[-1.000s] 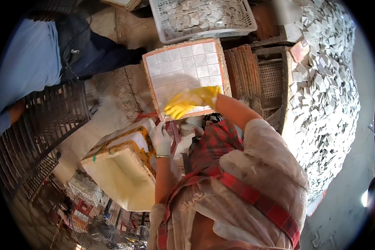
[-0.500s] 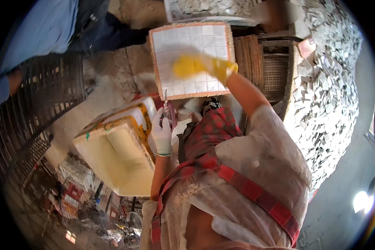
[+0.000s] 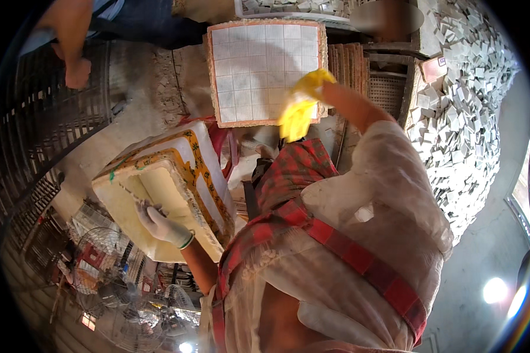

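Observation:
My left hand (image 3: 162,225), in a white glove with a green-edged cuff, is at the mouth of a foam box (image 3: 215,194) bound with yellow tape. Its fingers are closed on a thin pointed metal tool (image 3: 126,189); its exact kind I cannot make out. My right hand (image 3: 300,112), in a yellow glove, is over the near right corner of a tray (image 3: 213,82) with a rough tan rim. Motion smears its fingers, so their grip does not show. White square tiles (image 3: 247,65) lie in a grid inside the tray, marked with fine lines.
Tan boards (image 3: 347,73) stand stacked right of the tray, beside a crate (image 3: 387,94). A large heap of pale tile pieces (image 3: 459,135) lies farther right. At upper left are another person's arm (image 3: 70,41) and a dark metal rack (image 3: 53,100). Wire fans (image 3: 135,312) stand at lower left.
My left hand has gone down and left, from beside the tray to the foam box, with the tool. My right hand has drawn back from the tray's middle toward me. The other person's arm has come in.

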The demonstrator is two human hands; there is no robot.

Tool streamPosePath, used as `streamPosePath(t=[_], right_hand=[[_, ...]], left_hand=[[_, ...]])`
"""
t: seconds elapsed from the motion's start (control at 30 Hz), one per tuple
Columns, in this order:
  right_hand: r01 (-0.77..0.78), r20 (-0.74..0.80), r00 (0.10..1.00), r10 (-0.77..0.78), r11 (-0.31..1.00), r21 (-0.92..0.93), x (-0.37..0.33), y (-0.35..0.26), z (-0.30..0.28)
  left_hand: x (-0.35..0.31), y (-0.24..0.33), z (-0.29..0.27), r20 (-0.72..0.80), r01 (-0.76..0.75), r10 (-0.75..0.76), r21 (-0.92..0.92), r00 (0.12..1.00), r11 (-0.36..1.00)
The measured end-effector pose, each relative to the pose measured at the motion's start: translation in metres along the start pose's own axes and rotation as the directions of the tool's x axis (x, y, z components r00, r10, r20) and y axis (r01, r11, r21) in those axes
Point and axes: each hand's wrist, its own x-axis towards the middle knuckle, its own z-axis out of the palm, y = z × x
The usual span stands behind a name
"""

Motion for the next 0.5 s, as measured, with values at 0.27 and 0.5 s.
streamPosePath(t=[0.27,0.5], right_hand=[[0.813,-0.859,0.507,0.071,0.292,0.503,-0.089,0.05,-0.038],[0.625,-0.757,0.653,-0.012,0.574,0.53,-0.07,-0.087,0.041]], left_hand=[[0.0,-0.151,-0.08,0.103,0.362,-0.372,0.105,0.922,0.926],[0.073,-0.309,-0.119,-0.021,0.229,-0.286,0.654,0.958,0.721]])
